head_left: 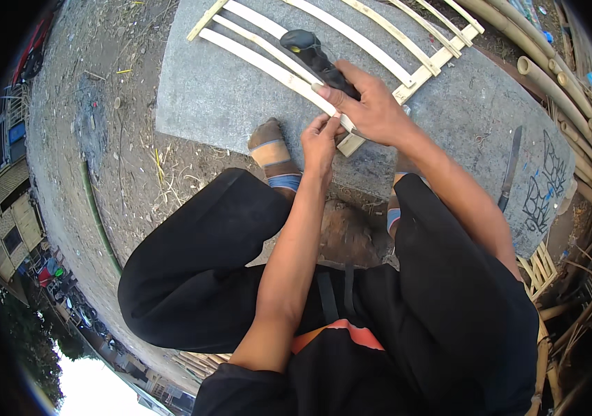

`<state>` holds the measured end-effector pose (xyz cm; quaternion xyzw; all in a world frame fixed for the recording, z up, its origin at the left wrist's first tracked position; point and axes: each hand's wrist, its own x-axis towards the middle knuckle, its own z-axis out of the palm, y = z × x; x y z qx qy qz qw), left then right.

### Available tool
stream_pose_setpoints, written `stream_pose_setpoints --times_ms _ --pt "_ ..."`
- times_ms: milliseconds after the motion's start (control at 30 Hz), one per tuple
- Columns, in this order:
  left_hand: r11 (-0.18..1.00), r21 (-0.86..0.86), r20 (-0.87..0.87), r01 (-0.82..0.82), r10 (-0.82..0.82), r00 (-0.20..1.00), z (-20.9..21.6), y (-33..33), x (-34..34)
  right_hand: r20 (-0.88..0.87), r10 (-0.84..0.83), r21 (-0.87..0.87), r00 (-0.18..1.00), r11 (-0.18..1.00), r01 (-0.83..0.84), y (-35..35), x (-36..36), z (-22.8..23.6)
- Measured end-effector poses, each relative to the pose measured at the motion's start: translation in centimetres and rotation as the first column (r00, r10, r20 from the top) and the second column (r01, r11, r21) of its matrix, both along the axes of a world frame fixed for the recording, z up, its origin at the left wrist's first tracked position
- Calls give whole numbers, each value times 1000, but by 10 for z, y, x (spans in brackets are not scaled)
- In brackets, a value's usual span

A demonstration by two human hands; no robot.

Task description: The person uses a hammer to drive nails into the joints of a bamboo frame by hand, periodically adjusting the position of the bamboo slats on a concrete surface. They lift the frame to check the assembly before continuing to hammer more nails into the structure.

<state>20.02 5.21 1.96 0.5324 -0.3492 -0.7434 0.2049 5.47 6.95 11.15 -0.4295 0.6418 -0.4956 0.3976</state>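
A frame of pale bamboo slats, joined to crossbars, lies in front of me. My left hand is closed, its fingertips pinching the near end of the closest slat where it meets the crossbar. Whether a small nail is also between those fingers cannot be made out. My right hand is wrapped round a black-handled tool with a flared butt pointing away from me. The tool's working end is mostly hidden by that hand, just above the slat's end.
The frame rests on a grey board on bare ground. A long knife lies at the board's right side. Bamboo poles are piled at the far right. My sock-covered foot stands near the left hand. A green pole lies to the left.
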Motion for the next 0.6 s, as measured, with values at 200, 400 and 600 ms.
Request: stream_pose_setpoints --times_ms 200,400,600 --pt "1000 -26 42 -11 12 999 -3 1 5 -32 55 85 998 995 -52 -23 9 -1" --pt "1000 -20 -8 -18 18 1000 5 -4 3 -189 77 73 979 995 -64 -26 24 0" --pt "999 -16 51 47 -47 998 6 -10 0 17 -15 168 1000 986 12 -37 -14 14"
